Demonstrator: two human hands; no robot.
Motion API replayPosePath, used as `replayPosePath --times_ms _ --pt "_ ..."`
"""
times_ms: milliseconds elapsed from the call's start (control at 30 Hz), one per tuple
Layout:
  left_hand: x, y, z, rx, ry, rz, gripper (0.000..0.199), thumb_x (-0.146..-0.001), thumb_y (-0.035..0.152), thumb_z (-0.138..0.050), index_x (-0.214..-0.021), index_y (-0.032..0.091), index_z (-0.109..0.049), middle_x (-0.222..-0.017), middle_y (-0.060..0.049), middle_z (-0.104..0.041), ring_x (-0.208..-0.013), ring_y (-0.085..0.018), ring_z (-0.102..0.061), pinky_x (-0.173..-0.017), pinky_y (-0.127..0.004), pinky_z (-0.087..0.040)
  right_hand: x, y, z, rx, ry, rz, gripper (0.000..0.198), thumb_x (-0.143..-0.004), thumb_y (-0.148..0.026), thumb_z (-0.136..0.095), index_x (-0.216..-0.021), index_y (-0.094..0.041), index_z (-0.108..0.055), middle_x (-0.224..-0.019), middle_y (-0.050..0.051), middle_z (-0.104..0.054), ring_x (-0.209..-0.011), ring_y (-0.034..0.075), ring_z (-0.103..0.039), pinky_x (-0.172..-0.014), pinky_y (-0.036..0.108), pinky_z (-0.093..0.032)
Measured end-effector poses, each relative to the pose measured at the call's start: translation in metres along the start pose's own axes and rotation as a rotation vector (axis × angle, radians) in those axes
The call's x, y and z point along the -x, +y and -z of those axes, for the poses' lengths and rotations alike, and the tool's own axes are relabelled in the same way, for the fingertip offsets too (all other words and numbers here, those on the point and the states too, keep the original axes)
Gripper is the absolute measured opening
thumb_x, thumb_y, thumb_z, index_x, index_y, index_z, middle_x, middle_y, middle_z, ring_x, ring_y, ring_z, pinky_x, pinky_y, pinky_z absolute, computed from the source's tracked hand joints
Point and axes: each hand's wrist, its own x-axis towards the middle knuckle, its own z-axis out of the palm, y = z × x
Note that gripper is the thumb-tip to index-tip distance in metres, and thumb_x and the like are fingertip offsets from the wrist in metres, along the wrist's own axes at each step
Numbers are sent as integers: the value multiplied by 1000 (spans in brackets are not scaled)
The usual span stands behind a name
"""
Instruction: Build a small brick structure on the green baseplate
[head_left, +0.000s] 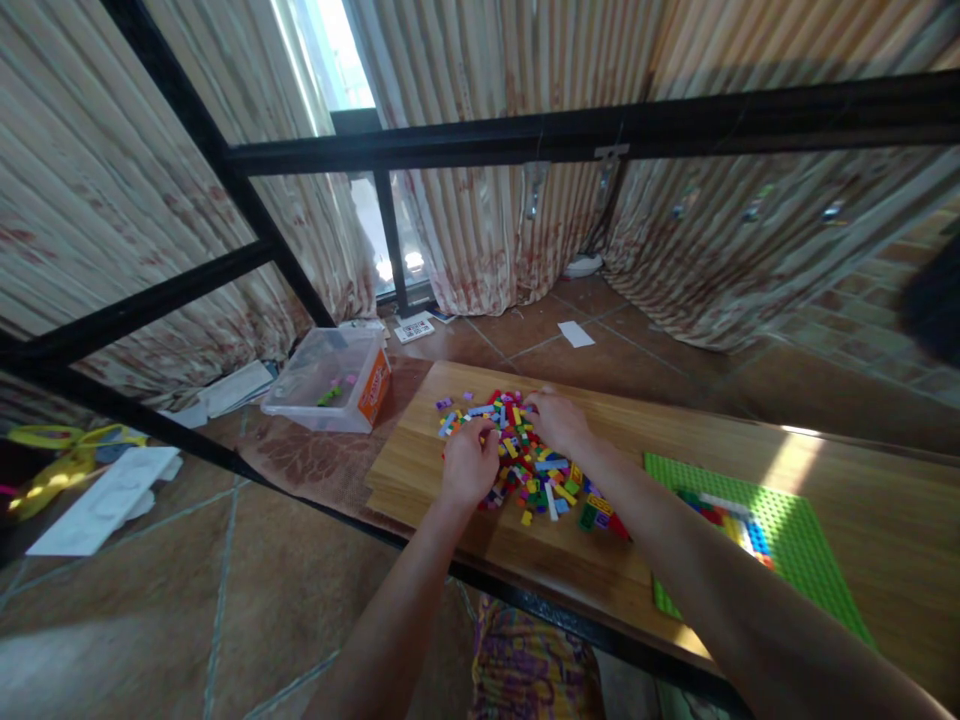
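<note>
A heap of small toy building bricks (pixel 551 465) in many colours is spread over the wooden tabletop (pixel 409 455). My left hand (pixel 471 465) is at the heap's left side, thumb and fingers curled together; what they hold, if anything, does not show. On the far right side of the heap is my right hand (pixel 561 425), its fingers bent down among the bricks and their tips partly hidden. To the right lies a green studded baseplate (pixel 802 545). Joined bricks (pixel 731 520) in red, yellow, white and blue sit on it, partly covered by my right forearm.
A clear plastic box (pixel 326 385) with an orange label and a few bricks inside stands left of the wooden boards. Black metal bars (pixel 465 145) cross behind the table, before striped curtains (pixel 480 240). Papers (pixel 576 334) lie on the tiled floor.
</note>
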Motion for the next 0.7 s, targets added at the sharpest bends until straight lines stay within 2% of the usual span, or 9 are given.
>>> replayPosePath --times_ms 100,133,233,300,367,533,700 --pt "3 1 -2 204 -35 100 13 -84 22 -54 -89 19 -65 -87 -4 -69 -72 -16 -63 -68 -27 -49 13 3 4 -97 60 -11 26 -90 -29 -49 -105 -20 -69 -109 10 -66 -95 19 -63 -82 28 -45" --pt "5 3 -4 322 -63 158 13 -85 25 -54 -89 19 -65 -85 -3 -68 -67 -14 -62 -61 -25 -47 21 3 4 -208 102 -15 26 -89 -30 -50 -104 -20 -69 -106 9 -67 -93 19 -63 -82 28 -46" --pt "19 12 -11 772 -209 356 25 -85 40 -55 -87 17 -64 -78 -3 -65 -55 -10 -57 -46 -20 -38 54 -3 -1 -725 192 28 29 -84 -36 -56 -104 -19 -69 -102 7 -69 -91 18 -63 -82 30 -48" --pt "31 19 -14 1047 -295 470 35 -79 49 -60 -84 15 -64 -70 -2 -62 -52 -8 -53 -44 -18 -35 77 -11 -7 -959 189 29 31 -82 -41 -59 -102 -20 -70 -103 7 -69 -91 19 -63 -80 32 -50" --pt "42 24 -15 1223 -318 553 40 -71 52 -69 -79 13 -63 -62 1 -57 -50 -7 -50 -43 -16 -33 96 -18 -12 -1108 190 9 32 -79 -44 -62 -99 -22 -71 -103 6 -68 -87 19 -63 -75 32 -51" --pt "50 28 -7 1373 -309 638 37 -62 42 -81 -75 12 -63 -64 2 -57 -50 -3 -46 -41 -14 -30 110 -24 -11 -1220 171 23 30 -76 -46 -66 -95 -22 -73 -103 6 -67 -86 18 -63 -77 32 -52" --pt "48 33 1 1368 -268 595 33 -61 33 -83 -75 12 -63 -64 3 -57 -50 -2 -48 -42 -13 -32 110 -30 -1 -1214 166 -6 34 -80 -47 -62 -98 -21 -72 -91 4 -71 -81 18 -64 -74 31 -51"
